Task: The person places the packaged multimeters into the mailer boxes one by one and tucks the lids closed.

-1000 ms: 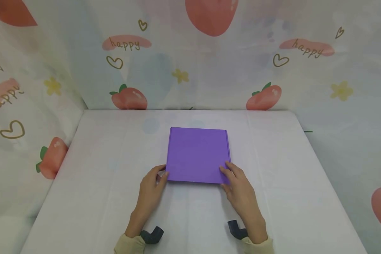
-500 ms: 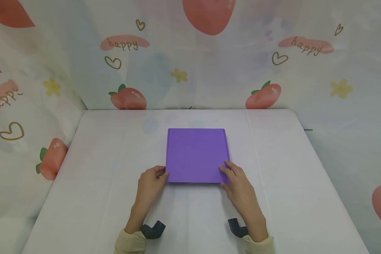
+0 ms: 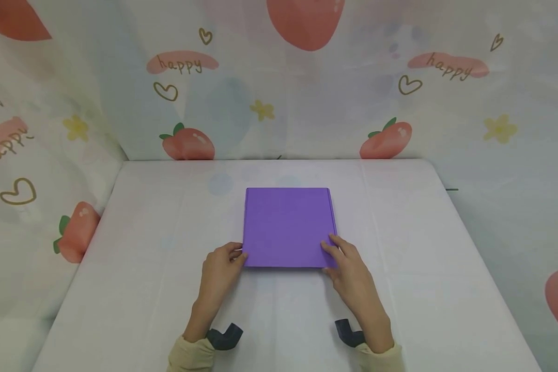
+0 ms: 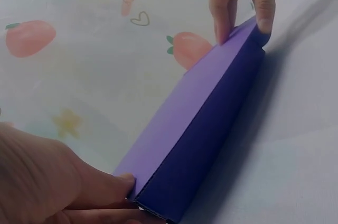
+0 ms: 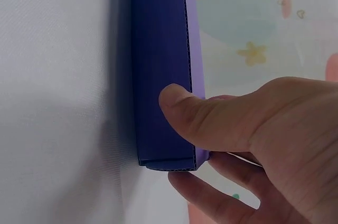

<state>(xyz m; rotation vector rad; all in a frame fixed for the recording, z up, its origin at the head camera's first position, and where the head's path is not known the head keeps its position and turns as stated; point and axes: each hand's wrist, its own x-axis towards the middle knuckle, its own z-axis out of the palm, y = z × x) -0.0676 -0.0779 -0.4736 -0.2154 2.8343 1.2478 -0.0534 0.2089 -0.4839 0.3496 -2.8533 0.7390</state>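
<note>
A flat purple cardboard box (image 3: 288, 225) lies closed near the middle of the white-covered table. Its darker front wall (image 5: 161, 76) faces the person and carries a corrugated edge along the top. At the near left corner, my left hand (image 3: 220, 271) holds the box, thumb on the top and the other fingers at the left side, partly hidden. My right hand (image 3: 355, 279) grips the near right corner. In the right wrist view its thumb (image 5: 182, 108) presses the front wall, while other fingers reach over the top and along the right side.
The white tabletop (image 3: 428, 232) extends around the box. Behind it and at the sides hang sheets (image 3: 307, 103) printed with strawberries, hearts and flowers. A dark curved piece (image 3: 225, 337) sits at the left wrist, and a similar dark piece (image 3: 349, 333) at the right one.
The box has turned slightly, so its far and near edges now run level. My left hand shifted a little with it; both hands keep their hold. Almost nothing moved in the last half second.
</note>
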